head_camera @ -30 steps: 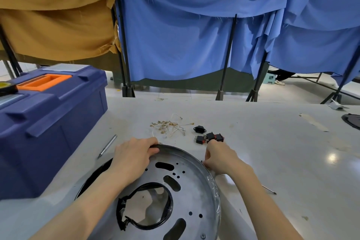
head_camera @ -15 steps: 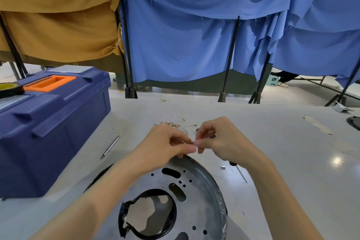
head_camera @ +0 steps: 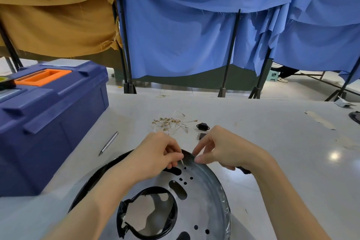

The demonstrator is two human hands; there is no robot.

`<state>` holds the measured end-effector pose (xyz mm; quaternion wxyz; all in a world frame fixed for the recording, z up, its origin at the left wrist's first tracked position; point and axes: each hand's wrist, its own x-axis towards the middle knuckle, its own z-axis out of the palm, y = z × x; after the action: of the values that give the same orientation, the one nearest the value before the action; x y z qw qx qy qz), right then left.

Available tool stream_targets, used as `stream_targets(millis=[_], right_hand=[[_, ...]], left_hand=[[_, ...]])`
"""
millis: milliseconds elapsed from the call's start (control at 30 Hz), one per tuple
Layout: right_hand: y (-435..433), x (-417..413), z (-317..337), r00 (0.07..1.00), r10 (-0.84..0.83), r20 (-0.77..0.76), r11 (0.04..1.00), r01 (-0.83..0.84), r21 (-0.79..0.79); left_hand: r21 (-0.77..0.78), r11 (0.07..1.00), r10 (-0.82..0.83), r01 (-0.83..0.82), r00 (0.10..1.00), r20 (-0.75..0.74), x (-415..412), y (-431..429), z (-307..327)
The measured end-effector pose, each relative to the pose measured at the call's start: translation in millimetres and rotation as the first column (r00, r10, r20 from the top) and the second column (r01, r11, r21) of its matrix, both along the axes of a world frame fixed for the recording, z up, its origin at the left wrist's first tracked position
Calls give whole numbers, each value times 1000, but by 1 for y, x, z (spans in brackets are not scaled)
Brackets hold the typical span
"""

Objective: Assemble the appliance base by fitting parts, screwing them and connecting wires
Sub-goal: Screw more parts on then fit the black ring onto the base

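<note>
The round metal base plate (head_camera: 204, 197) lies on the white table in front of me, with several holes and a large black-rimmed opening (head_camera: 148, 214). My left hand (head_camera: 155, 158) pinches a small pale screw (head_camera: 182, 162) just above the holes near the plate's far rim. My right hand (head_camera: 224, 150) hovers beside it with loosely bent fingers; its thumb tip is at the rim and it holds nothing I can see. A dark tool handle (head_camera: 244, 170) shows from under my right wrist.
A bundle of thin wires with brass terminals (head_camera: 171, 122) and two small black parts (head_camera: 202, 126) (head_camera: 201, 136) lie just beyond my hands. A slim metal pen-like tool (head_camera: 109, 143) lies to the left, next to a big blue toolbox (head_camera: 48, 122). Cloth screens stand behind the table.
My hands left the plate's rim and met above it. The small screw is now in my left fingers, lowered toward the plate, and my right hand has drawn slightly apart.
</note>
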<state>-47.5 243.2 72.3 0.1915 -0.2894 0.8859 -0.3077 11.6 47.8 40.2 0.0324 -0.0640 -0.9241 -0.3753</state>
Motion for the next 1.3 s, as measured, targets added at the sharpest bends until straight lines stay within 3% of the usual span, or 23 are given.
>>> stream_targets(millis=[533, 767, 1000, 1167, 1300], right_hand=[[-1, -8, -8, 997, 14, 70, 999, -12, -31], [-1, -8, -9, 998, 11, 69, 999, -8, -36], [-1, -8, -9, 998, 15, 66, 999, -13, -32], [0, -7, -9, 997, 13, 82, 999, -10, -39], [0, -8, -9, 995, 17, 97, 998, -11, -57]], left_hand=[[-167, 986, -14, -4, 994, -108, 0, 5, -8], [-330, 943, -93, 45, 987, -132, 5, 14, -9], [-338, 941, -70, 13, 985, -157, 4, 15, -9], [-220, 975, 3, -28, 994, -113, 3, 10, -6], [-235, 972, -22, -3, 994, -103, 2, 11, -4]])
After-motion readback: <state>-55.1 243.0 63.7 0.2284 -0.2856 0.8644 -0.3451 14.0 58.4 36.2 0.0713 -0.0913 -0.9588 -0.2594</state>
